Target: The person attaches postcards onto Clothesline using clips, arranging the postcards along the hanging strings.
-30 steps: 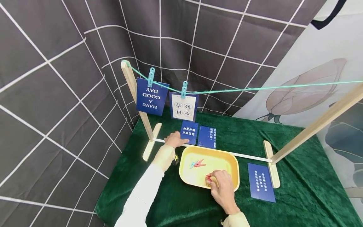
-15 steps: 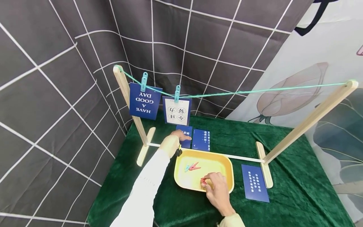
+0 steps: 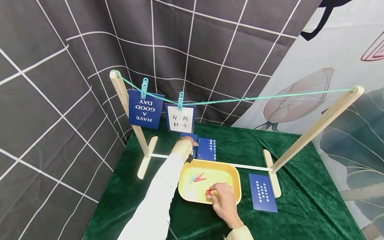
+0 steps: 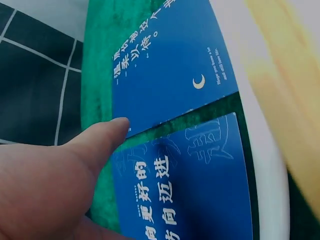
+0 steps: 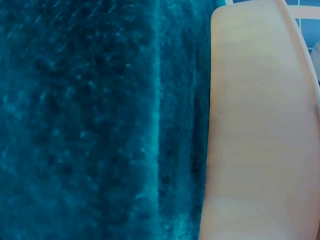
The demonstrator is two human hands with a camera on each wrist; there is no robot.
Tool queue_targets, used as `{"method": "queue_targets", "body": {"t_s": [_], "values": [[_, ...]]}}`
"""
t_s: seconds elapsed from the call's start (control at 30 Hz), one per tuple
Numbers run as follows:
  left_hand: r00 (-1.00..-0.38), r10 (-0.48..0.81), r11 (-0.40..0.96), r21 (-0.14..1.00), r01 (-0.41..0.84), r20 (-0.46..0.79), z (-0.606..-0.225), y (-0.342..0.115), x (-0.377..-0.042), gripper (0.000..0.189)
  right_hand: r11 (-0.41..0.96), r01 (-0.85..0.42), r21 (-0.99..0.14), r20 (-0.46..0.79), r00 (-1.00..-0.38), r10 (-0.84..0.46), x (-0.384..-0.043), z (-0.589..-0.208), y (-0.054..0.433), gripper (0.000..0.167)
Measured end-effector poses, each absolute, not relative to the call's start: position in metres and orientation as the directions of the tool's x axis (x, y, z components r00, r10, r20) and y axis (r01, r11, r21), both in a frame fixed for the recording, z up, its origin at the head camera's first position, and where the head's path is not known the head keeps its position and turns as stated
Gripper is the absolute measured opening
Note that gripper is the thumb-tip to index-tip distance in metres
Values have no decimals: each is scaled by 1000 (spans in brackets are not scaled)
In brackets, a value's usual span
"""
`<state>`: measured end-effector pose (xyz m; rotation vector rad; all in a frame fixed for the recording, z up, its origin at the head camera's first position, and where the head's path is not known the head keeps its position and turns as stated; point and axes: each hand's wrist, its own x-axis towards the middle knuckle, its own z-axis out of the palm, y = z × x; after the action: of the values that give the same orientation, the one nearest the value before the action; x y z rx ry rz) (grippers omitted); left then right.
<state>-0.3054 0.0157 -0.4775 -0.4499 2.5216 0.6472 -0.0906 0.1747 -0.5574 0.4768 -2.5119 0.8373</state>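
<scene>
My left hand (image 3: 187, 140) is over the left of two blue cards lying behind the tray. In the left wrist view its thumb is stretched out, the tip at the corner of the neighbouring blue card (image 4: 170, 75); the nearer card (image 4: 215, 195) with white characters lies beside the palm. The other fingers are mostly hidden. My right hand (image 3: 224, 200) reaches into the yellow tray (image 3: 187, 193) and pinches a red clothespin (image 3: 208, 192) between thumb and fingers. A teal clothespin (image 3: 191, 180) and another red clothespin (image 3: 200, 177) lie together in the tray.
A green string (image 3: 264, 98) runs between two wooden posts (image 3: 318, 130). Two cards hang from it by teal clothespins (image 3: 180, 101): a blue card (image 3: 144, 112) and a white-centred card (image 3: 181, 119). Another blue card (image 3: 263, 193) lies right of the tray on green cloth (image 3: 300, 200).
My left hand has moved from the left card's edge to the right, covering most of that card. The right hand stays in the tray with the red clothespin. The head view has shifted.
</scene>
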Motion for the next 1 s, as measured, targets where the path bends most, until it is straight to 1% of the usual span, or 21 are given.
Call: {"method": "queue_targets", "body": {"t_s": [0.07, 0.17, 0.23, 0.3, 0.4, 0.57, 0.7, 0.8, 0.83, 0.9, 0.93, 1.0], "values": [[-806, -251, 815, 332, -475, -536, -479, 19, -308, 65, 757, -450, -474, 510, -841, -181, -90, -558, 173, 28], [-801, -311, 825, 272, -494, -512, -486, 22, -310, 68, 753, -454, -477, 512, -840, -182, -89, -558, 172, 27], [-793, -334, 833, 235, -502, -509, -494, 23, -312, 71, 751, -453, -479, 509, -841, -183, -89, -558, 171, 27], [-798, -334, 854, 196, -481, -502, -502, 25, -315, 73, 749, -452, -484, 507, -843, -182, -89, -557, 171, 26], [-804, -331, 866, 179, -467, -494, -512, 27, -320, 77, 752, -450, -481, 505, -844, -182, -89, -557, 172, 25], [-822, -327, 866, 201, -459, -467, -521, 26, -327, 75, 756, -444, -481, 501, -847, -178, -91, -557, 174, 24], [-809, -334, 835, 245, -492, -484, -521, 21, -327, 87, 753, -441, -489, 495, -851, -177, -91, -557, 173, 25], [-799, -352, 800, 287, -527, -487, -519, 19, -326, 87, 747, -447, -493, 497, -849, -180, -91, -556, 172, 26], [-806, -352, 794, 304, -526, -476, -517, 18, -325, 83, 747, -448, -491, 498, -848, -182, -91, -556, 173, 26], [-833, -349, 783, 356, -511, -430, -511, 18, -322, 80, 750, -448, -486, 499, -847, -183, -92, -556, 173, 25], [-853, -340, 776, 395, -493, -396, -507, 18, -319, 80, 751, -445, -488, 496, -849, -180, -91, -555, 174, 25], [-899, -304, 767, 478, -428, -317, -499, 21, -311, 88, 753, -433, -495, 489, -855, -170, -91, -555, 175, 25]]}}
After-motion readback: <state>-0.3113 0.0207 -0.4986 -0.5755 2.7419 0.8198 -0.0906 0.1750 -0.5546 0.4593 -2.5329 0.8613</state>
